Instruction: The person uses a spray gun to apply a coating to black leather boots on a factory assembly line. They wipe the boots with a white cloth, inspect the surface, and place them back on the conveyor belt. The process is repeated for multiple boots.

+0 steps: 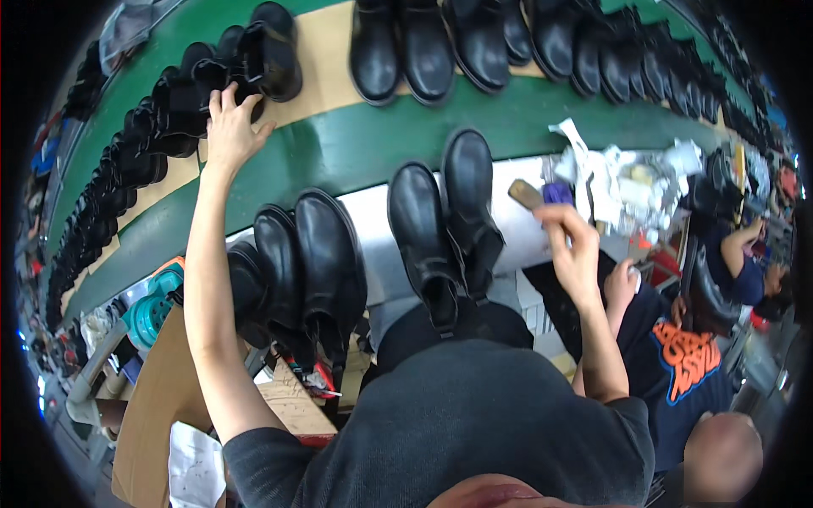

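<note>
My left hand reaches to the far left, fingers spread and thumb out. Its fingertips meet a black ankle boot in the row there; whether they grip it is hard to see. At the right, my right hand pinches a small brown block between thumb and fingers, above the pale bench edge. Before me stands a pair of black leather boots, the left one and the right one, toes pointing away. More black boots stand together to their left, below my left forearm.
Beyond runs a green conveyor with tan boards and long rows of black boots. Crumpled white paper and plastic lie right of the purple item. A co-worker sits close on my right. A cardboard sheet stands at lower left.
</note>
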Demonstrator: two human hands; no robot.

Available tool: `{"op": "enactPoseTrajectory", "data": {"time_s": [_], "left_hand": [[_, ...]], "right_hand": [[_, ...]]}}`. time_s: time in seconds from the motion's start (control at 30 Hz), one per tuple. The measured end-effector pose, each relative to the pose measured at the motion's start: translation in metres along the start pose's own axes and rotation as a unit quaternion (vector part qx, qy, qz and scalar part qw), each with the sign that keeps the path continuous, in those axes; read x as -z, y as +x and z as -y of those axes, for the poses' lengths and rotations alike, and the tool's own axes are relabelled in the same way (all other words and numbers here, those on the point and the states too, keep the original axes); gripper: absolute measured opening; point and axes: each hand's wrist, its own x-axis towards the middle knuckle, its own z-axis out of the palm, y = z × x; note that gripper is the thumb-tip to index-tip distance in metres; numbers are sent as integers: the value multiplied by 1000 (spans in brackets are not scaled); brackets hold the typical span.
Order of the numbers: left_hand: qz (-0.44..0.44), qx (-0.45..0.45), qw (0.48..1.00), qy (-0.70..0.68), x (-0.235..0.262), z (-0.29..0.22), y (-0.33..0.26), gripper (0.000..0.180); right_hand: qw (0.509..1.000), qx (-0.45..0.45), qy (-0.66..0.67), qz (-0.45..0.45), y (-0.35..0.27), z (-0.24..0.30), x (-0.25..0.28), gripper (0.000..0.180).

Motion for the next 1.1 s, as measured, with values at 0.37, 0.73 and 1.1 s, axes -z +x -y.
{"op": "enactPoseTrajectory", "data": {"time_s": [0.37, 0.73, 1.1], "left_hand": [[250, 463, 575, -627, -2, -195, -170, 87], [166, 299, 529, -777, 44, -258, -224, 95], [177, 287, 560, -757, 100, -282, -202, 85]], "right_hand": [[919, -264, 242, 162, 20, -65, -100, 111], [727, -225, 597, 253, -29, -155, -96, 72], [783, -182, 564, 188, -38, -147, -75, 70]]}}
